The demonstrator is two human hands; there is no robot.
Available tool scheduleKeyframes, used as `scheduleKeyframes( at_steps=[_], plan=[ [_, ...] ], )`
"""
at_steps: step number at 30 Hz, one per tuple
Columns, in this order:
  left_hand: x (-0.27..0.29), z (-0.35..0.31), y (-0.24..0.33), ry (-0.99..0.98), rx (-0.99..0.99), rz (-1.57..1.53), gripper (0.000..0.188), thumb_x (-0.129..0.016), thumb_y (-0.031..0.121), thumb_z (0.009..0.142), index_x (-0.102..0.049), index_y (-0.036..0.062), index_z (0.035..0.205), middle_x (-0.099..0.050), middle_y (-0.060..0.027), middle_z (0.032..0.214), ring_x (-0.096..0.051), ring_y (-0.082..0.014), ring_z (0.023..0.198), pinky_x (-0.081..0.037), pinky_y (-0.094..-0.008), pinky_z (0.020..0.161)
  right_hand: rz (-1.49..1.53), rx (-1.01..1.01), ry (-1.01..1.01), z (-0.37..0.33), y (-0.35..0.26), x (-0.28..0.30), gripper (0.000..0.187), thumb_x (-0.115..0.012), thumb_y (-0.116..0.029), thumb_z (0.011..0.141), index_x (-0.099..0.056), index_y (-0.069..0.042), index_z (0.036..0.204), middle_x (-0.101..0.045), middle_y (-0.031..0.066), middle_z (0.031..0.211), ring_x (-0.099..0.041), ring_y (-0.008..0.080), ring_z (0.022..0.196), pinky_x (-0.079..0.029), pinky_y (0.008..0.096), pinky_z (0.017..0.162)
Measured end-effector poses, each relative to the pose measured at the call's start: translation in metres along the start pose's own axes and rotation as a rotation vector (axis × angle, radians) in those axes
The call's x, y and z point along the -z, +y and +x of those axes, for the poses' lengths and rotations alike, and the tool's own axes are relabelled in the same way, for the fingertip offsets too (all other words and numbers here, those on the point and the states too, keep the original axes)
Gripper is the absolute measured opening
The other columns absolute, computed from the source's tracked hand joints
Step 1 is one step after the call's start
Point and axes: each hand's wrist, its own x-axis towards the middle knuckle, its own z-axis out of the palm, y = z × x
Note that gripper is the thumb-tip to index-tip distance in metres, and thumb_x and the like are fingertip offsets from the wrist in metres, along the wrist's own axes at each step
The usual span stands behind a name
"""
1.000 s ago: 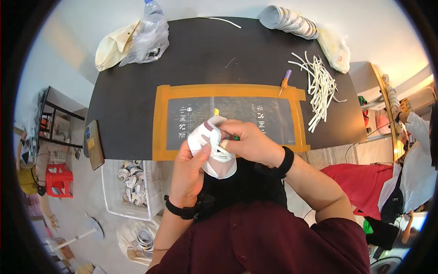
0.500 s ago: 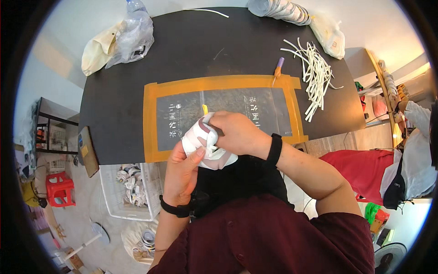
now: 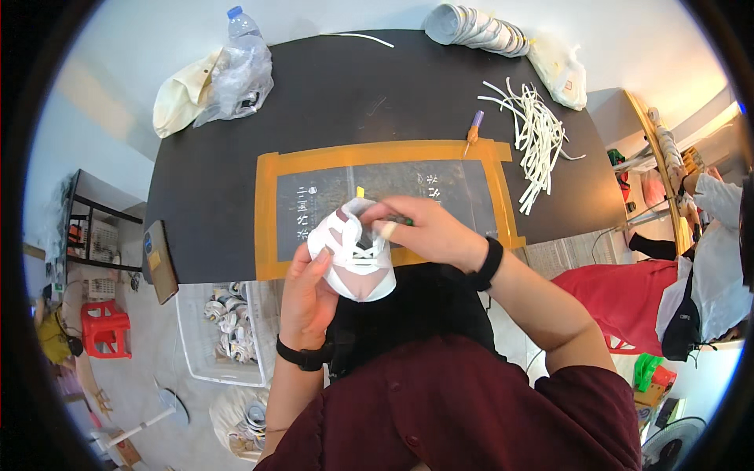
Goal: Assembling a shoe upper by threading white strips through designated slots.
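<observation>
A white shoe upper (image 3: 363, 275) with pale pinkish-grey panels is held above the table's near edge, its toe toward me. White laces cross its front, and a small yellow tab (image 3: 360, 191) shows at its far end. My left hand (image 3: 309, 286) grips the left side, thumb on the outer surface. At the right of the opening is my right hand (image 3: 424, 228), fingers bent and closed around a small dark green object (image 3: 403, 220). Most of that object is hidden in the fingers, so its kind cannot be made out.
Orange tape frames a clear sheet (image 3: 314, 184) on the dark table. White laces (image 3: 538, 141) and a purple-handled tool (image 3: 474, 128) lie right; stacked white rounded pieces (image 3: 479, 30) lie behind. A phone (image 3: 160, 263) sits at the left edge, above a white crate (image 3: 224, 377). Another person (image 3: 711, 251) is at right.
The shoe upper has turned from tilted sideways to laces facing up, toe toward me. My right hand has drawn back from its opening, and the dark green object now shows in the fingers.
</observation>
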Motion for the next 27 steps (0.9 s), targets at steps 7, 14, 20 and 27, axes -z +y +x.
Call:
scheduleKeyframes(
  at_steps=[7,14,20,27],
  plan=[
    [-0.006,-0.018,0.007,-0.111,0.029,-0.180,0.053,-0.054,0.021,0.098,-0.039,0.0033,0.145,-0.051,-0.0127,0.140,-0.050,-0.0273,0.128,-0.041,-0.0449,0.109,-0.604,0.432,0.343,-0.068,-0.031,-0.022,0.042,-0.074,-0.024,0.082,-0.063,-0.013,0.121,-0.061,0.0085,0.116,-0.065,0.0261,0.100,-0.055,0.0349,0.078],
    [-0.056,-0.034,0.006,-0.037,0.096,-0.018,0.051,-0.048,0.034,0.102,-0.043,0.0012,0.141,-0.053,-0.0154,0.137,-0.056,-0.0265,0.122,-0.049,-0.0416,0.101,-0.690,0.486,0.467,-0.071,-0.030,-0.036,0.037,-0.074,-0.017,0.077,-0.063,-0.011,0.112,-0.062,0.0063,0.111,-0.068,0.0275,0.083,-0.056,0.0348,0.068],
    [-0.032,-0.049,0.035,-0.012,0.000,0.921,0.033,-0.053,0.025,0.100,-0.057,0.0017,0.124,-0.062,-0.0139,0.114,-0.065,-0.0178,0.089,-0.053,-0.0279,0.069,-0.467,0.232,0.404,-0.041,-0.039,0.007,0.022,-0.062,-0.021,0.087,-0.067,-0.005,0.102,-0.067,0.0165,0.090,-0.065,0.0367,0.085,-0.051,0.0439,0.073],
    [-0.059,-0.014,0.038,-0.148,-0.444,1.480,0.034,-0.062,0.003,0.088,-0.057,0.0034,0.121,-0.064,-0.0039,0.095,-0.059,-0.0129,0.086,-0.046,-0.0255,0.070,-0.650,0.279,0.237,-0.012,-0.057,-0.002,0.027,-0.060,-0.030,0.090,-0.066,-0.009,0.105,-0.067,0.0144,0.096,-0.065,0.0361,0.090,-0.051,0.0456,0.076]
  ],
)
